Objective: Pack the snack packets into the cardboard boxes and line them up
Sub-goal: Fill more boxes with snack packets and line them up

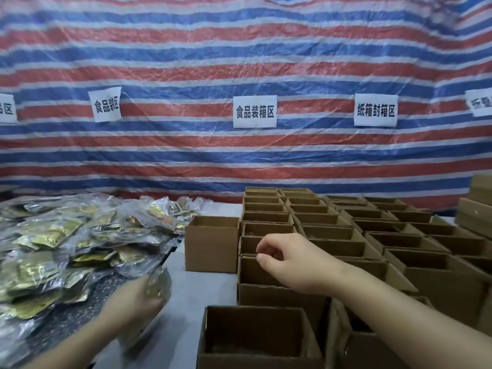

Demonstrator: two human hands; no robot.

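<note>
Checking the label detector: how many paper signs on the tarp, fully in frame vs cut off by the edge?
Fully in frame: 3, left sign, middle sign, right sign
Cut off by the edge: 2, far-left sign, far-right sign
Total: 5

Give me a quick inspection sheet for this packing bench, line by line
Surface: grey table, bare strip between pile and boxes.
Job's things: snack packets heaped left; open cardboard boxes in rows right; one box apart.
Clutter: nothing seen.
Grippers: left hand blurred, on a packet; right hand over the rows, fingers curled, nothing visibly held.
Cables: nothing seen.
Surroundings: striped tarp with paper signs.
</note>
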